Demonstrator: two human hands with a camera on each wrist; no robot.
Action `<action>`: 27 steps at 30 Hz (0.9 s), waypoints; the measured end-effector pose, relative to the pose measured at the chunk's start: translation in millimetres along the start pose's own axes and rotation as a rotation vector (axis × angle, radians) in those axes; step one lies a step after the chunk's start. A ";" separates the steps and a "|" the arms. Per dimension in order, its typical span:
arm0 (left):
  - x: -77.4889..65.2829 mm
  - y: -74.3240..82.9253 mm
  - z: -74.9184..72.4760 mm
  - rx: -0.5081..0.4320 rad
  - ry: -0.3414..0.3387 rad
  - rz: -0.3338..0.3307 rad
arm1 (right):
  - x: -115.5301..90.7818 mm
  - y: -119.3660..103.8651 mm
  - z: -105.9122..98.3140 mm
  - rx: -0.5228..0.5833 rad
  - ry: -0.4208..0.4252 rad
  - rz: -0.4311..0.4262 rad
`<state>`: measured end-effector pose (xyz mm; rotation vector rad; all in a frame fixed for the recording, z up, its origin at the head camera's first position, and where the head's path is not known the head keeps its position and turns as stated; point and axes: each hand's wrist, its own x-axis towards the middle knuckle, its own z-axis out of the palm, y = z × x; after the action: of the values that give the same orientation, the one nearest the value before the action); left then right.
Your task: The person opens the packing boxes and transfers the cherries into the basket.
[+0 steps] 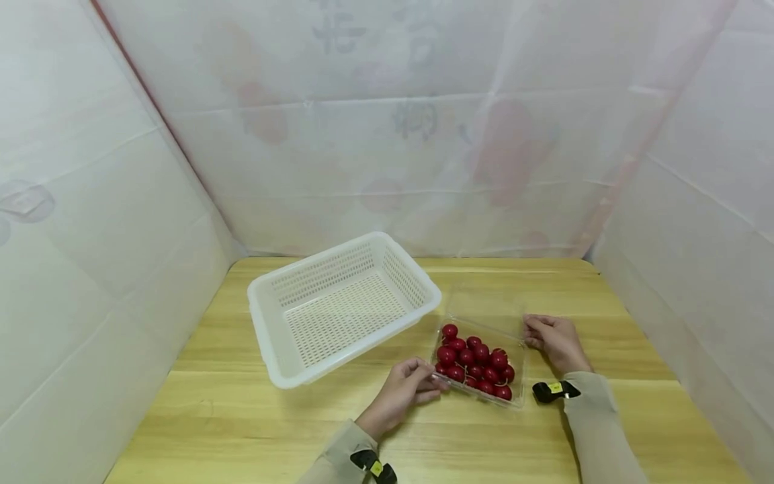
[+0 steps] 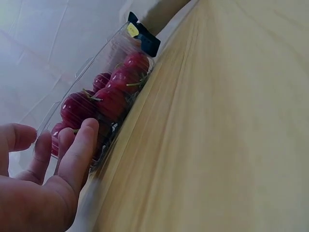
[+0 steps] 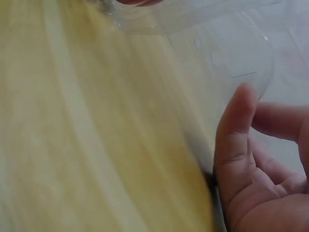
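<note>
A clear plastic box [image 1: 521, 383] of red cherries [image 1: 476, 366], some with stems, lies on the table at centre right in the head view. Its clear lid [image 1: 486, 306] is folded back on the far side and is hard to make out. My left hand [image 1: 404, 393] holds the box's near left corner, thumb and forefinger at the rim, other fingers [image 2: 79, 150] along the side. With thumb and forefinger my right hand [image 1: 556, 341] pinches the lid at its right edge. The right wrist view shows the thumb [image 3: 236, 125] against the clear plastic.
A white plastic basket [image 1: 345, 319] with slotted walls and bottom stands left of the box, its right corner close to the lid. The wooden table [image 1: 230, 417] is enclosed by pale sheets [image 1: 363, 154] at the back and both sides.
</note>
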<state>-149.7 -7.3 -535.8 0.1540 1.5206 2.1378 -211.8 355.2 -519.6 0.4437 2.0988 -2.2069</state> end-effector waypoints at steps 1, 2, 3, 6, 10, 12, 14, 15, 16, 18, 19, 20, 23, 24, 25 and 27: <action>0.5 0.2 -0.1 0.001 0.000 0.000 | 1.3 0.9 -0.7 -0.001 0.002 0.002; 1.0 0.3 -0.1 0.002 0.000 0.000 | 2.0 1.6 -1.3 0.011 0.008 0.006; 1.4 0.6 -0.1 0.004 -0.001 -0.001 | 2.8 2.4 -2.1 0.028 0.011 0.010; 1.9 1.4 0.1 0.010 -0.008 0.000 | 4.1 4.6 -3.1 0.083 0.042 0.002; 1.0 4.6 0.1 0.024 -0.011 0.005 | 4.7 6.6 -0.3 0.152 0.122 -0.012; -0.5 7.9 -0.4 0.048 -0.006 0.002 | 5.8 6.6 1.4 0.169 0.152 -0.012; -3.6 12.2 -1.5 0.097 0.002 -0.004 | 6.2 6.6 2.8 0.172 0.161 -0.014; -6.3 14.9 -2.5 0.128 0.005 -0.005 | 5.8 6.6 3.5 0.170 0.157 -0.017; -9.6 18.3 -4.0 0.167 0.007 -0.003 | 5.4 6.9 4.0 0.164 0.150 -0.018; -18.4 27.8 -8.1 0.249 0.006 0.009 | 4.6 7.5 4.9 0.160 0.128 -0.024; -23.5 34.0 -10.7 0.285 0.006 0.023 | 4.0 7.7 5.7 0.161 0.120 -0.025; -29.3 41.5 -13.6 0.318 0.000 0.043 | 3.3 8.0 6.5 0.161 0.109 -0.027; -49.0 70.1 -24.0 0.391 -0.001 0.130 | 2.3 8.4 7.8 0.157 0.100 -0.037; -56.6 80.3 -28.6 0.396 0.010 0.170 | 2.1 8.3 7.9 0.153 0.104 -0.040; -65.1 90.4 -34.2 0.402 0.023 0.221 | 1.7 8.0 8.3 0.148 0.111 -0.042; -84.1 110.1 -48.5 0.391 0.076 0.320 | 1.5 8.0 8.3 0.137 0.121 -0.042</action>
<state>-132.2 -114.5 -437.1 0.4844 2.0651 2.0682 -212.7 346.7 -527.4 0.5610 2.0383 -2.4159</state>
